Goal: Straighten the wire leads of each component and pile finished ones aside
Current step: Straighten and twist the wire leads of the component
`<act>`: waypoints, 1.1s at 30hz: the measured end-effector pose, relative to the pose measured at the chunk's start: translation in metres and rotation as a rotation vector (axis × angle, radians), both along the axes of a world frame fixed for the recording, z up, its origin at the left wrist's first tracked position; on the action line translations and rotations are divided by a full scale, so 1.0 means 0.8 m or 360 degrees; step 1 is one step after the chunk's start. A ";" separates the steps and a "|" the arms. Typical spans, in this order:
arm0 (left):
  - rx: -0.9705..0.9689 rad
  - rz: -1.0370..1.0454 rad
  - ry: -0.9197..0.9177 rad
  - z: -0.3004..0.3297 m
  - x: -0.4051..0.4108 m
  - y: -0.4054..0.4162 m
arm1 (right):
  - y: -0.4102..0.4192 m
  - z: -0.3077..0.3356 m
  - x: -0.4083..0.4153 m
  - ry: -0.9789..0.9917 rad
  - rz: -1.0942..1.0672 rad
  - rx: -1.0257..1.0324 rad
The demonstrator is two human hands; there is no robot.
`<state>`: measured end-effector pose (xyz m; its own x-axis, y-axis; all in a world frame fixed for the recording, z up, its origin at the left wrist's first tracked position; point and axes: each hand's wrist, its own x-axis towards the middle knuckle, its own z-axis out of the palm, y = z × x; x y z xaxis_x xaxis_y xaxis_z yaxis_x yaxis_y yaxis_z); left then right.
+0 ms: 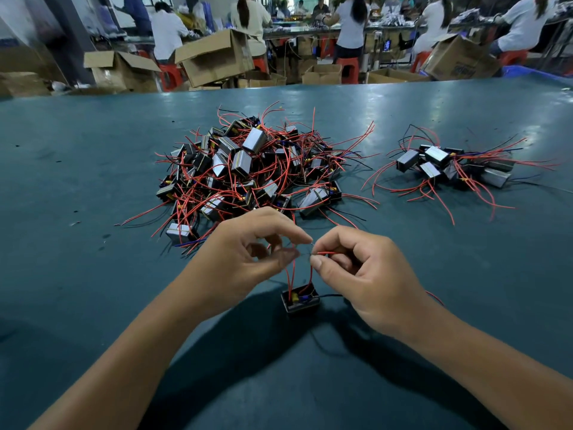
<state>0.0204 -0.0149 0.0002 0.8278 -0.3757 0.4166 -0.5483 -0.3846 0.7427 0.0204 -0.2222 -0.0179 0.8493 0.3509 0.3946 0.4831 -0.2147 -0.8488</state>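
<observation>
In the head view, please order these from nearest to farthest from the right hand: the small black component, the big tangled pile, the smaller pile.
1. Small black box component, just left of and below the right hand.
2. Big tangled pile of red-wired components, ahead and left.
3. Smaller pile of red-wired components, far ahead, right.

Both bare forearms reach in from the lower corners and converge toward the centre. The left hand (245,246) is raised, wrist bent, with thumb and forefinger tips pinched together and the other fingers curled loosely beneath. The right hand (366,274) faces it, thumb and forefinger likewise pinched (remaining fingers folded into the palm). The two pinches sit almost touching, fingertip to fingertip.
</observation>
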 end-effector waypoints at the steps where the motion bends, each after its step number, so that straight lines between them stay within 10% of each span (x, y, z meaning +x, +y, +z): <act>1: 0.0073 -0.0018 -0.0089 0.000 0.001 0.000 | 0.000 0.000 0.000 0.0004 0.0018 0.0005; 13: 0.0393 0.0005 -0.0634 0.008 0.003 -0.003 | -0.002 0.003 -0.002 -0.0041 0.0122 -0.0045; 27: -0.0537 0.0182 0.0792 -0.003 -0.013 -0.022 | 0.003 0.005 -0.007 -0.0188 -0.0139 -0.0142; 33: -0.0214 0.0242 0.0281 -0.003 -0.016 -0.022 | -0.001 0.004 -0.002 0.0076 -0.0116 0.0015</act>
